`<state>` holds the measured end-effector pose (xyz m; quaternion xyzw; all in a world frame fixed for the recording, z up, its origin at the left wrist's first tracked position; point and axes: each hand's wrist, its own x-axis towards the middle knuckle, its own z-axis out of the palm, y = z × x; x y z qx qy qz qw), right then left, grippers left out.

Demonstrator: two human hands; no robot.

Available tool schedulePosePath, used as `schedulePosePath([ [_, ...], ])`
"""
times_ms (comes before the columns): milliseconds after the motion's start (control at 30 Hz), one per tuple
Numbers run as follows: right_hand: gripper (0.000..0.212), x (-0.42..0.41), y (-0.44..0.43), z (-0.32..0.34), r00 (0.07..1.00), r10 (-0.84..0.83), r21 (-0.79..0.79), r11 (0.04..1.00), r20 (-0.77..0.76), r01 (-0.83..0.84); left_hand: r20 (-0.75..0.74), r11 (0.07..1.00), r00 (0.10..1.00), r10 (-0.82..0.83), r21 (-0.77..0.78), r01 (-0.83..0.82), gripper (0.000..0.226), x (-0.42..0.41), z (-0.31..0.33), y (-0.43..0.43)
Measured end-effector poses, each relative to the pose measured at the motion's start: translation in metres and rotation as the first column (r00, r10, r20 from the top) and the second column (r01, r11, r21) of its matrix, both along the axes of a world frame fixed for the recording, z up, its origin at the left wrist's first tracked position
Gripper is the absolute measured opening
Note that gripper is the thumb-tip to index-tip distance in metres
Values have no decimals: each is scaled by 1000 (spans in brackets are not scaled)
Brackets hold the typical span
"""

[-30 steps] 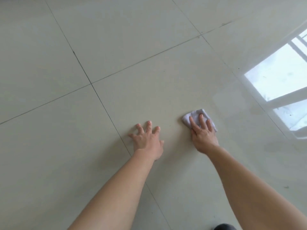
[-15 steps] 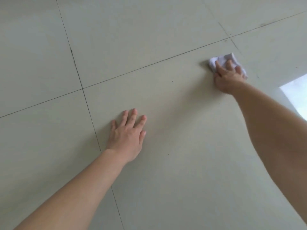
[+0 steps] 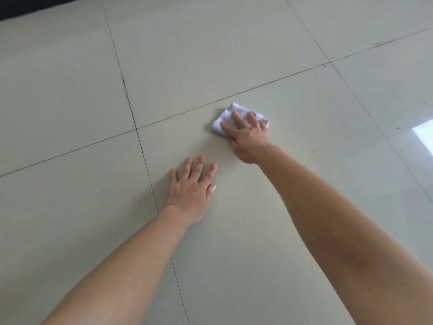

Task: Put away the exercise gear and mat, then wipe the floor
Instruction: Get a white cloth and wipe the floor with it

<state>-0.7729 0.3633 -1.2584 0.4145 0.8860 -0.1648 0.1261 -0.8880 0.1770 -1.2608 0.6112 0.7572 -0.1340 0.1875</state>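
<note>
Right hand [image 3: 248,137] flat, fingers spread, pressing a folded white cloth [image 3: 230,118] onto the pale tiled floor [image 3: 257,231], just below a grout line; left hand [image 3: 191,188] open, palm down on the same tile, holding nothing; dark strip [image 3: 35,5] top left, possibly a mat edge.

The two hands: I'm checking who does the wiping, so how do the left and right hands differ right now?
The right hand presses a white cloth against the floor; the left hand has nothing under it. The right hand reaches farther ahead, near a tile joint; the left hand sits nearer the body. Both lie palm down on the same tile, fingers spread.
</note>
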Motion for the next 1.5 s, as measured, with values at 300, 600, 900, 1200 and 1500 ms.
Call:
schedulePosePath([
  [300,50,48,-7,4,936,-336,27,942,107,335,-22,981,985,173,95,-170,48,-63,26,-52],
  [600,58,-136,-98,-10,994,81,106,990,80,-89,-47,936,936,349,-41,-351,56,-115,-1,-138],
  [900,56,-54,-97,-22,966,207,13,978,-155,-207,-36,935,937,348,-62,-349,56,-119,1,-139],
  [1200,53,-6,-152,-19,972,-236,117,965,3,234,-23,935,935,355,-10,-355,59,-114,-6,-143],
  [1500,40,-5,-257,57,999,46,-96,994,-23,-48,178,956,953,244,-210,-205,50,-110,60,-209],
])
